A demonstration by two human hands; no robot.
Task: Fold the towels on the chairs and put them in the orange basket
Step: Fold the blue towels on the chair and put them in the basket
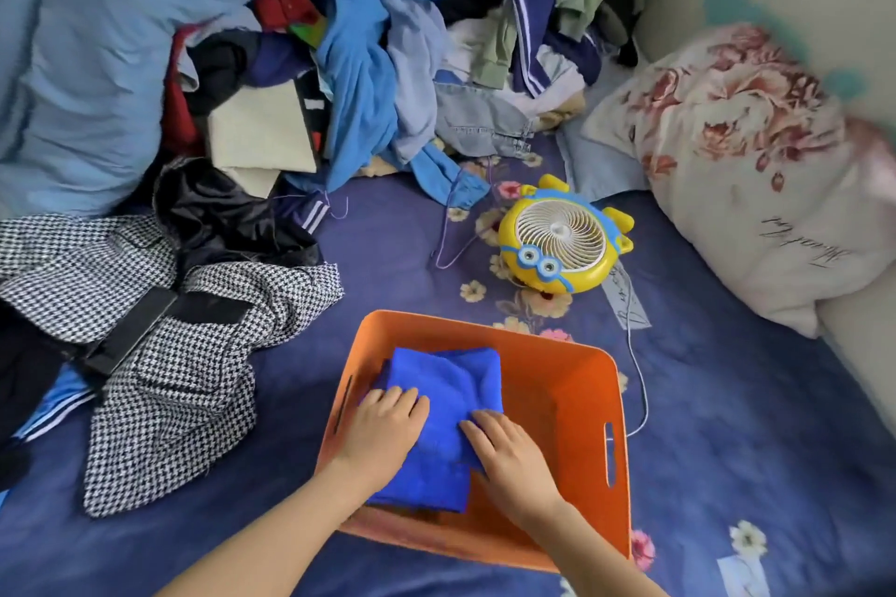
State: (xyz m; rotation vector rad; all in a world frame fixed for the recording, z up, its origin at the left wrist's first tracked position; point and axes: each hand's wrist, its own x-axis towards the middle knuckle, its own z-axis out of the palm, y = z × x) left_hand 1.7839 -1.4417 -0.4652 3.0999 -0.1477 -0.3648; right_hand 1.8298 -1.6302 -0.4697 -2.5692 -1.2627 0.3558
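An orange basket (572,383) with slot handles stands on the dark blue floral bedsheet in the lower middle. Inside it lies a folded bright blue towel (446,383), towards the basket's left side. My left hand (383,431) lies flat on the towel's left part, fingers pointing away from me. My right hand (509,456) presses on the towel's right edge with straight fingers. Both hands are inside the basket. No chairs are in view.
A big heap of mixed clothes (368,63) fills the back and left of the bed. A houndstooth garment (184,354) lies left of the basket. A yellow cartoon fan (562,238) with a cable sits behind the basket. A floral pillow (756,170) lies right.
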